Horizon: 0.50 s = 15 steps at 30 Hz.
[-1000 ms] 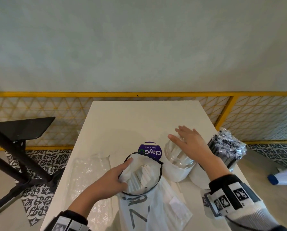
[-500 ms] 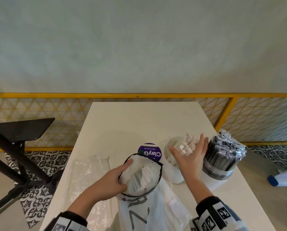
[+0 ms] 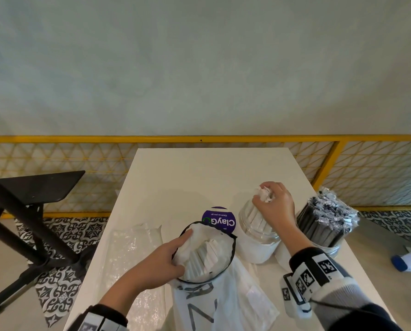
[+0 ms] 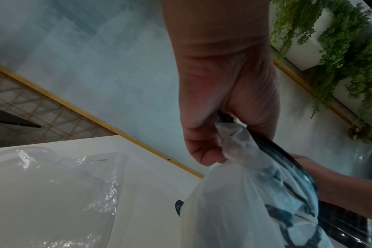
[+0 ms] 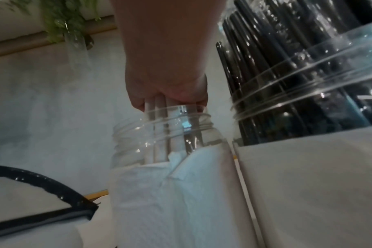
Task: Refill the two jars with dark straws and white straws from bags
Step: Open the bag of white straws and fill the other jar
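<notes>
White straws (image 3: 257, 217) in right hand's (image 3: 275, 206) grip, lower ends hidden; left hand (image 3: 162, 260) clutching bag rim (image 3: 233, 249).

Relative to the clear jar (image 3: 257, 225), the right hand (image 3: 272, 206) has changed most: a second ago it lay flat, fingers spread, over the jar's mouth; half a second ago it had drawn back to the jar's near right side with the palm open against the white straws (image 3: 254, 217); now it sits above the mouth with the fingers curled round the straws' top ends, their lower ends inside the jar. The straws, leaning loose against the open palm before, are now gathered into one bundle. The jar itself has shifted slightly, standing clear of the right forearm that covered it a second ago.
</notes>
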### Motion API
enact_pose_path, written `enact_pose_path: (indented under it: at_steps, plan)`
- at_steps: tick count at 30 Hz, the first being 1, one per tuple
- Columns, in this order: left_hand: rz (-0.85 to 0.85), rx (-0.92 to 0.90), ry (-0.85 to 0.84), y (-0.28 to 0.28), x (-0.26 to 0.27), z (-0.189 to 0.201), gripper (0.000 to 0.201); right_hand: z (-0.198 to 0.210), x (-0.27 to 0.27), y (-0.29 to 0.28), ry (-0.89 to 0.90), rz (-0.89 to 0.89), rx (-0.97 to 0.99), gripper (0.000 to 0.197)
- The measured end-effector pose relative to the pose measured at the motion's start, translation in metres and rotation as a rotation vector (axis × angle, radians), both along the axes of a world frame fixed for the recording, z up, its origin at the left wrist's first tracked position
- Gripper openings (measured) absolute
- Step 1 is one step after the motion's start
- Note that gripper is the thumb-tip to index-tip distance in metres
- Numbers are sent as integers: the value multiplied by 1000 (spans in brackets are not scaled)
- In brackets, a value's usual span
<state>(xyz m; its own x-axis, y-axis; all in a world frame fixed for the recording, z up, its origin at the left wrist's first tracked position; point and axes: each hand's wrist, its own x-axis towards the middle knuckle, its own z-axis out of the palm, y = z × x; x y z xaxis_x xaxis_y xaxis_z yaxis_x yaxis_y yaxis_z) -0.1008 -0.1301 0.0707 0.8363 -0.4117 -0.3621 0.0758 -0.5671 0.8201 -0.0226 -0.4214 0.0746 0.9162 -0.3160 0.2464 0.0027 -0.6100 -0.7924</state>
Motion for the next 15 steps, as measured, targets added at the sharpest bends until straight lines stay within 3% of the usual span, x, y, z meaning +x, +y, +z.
enact_pose_path:
  at_steps: [4,10,12,15]
  plan:
    - [-4,-2,9,3,0,-1,85,6,2,0,-51,-7,-1,26]
    - [-14,-36,26,5,-2,-5,85,47,6,-6,-106,10,-64,25]
    - [-14,-35,35,5,-4,-4,84,53,12,-7,-25,77,-113,23]
    - [-12,-25,43,5,-5,-2,85,46,20,-8,274,257,-239,28]
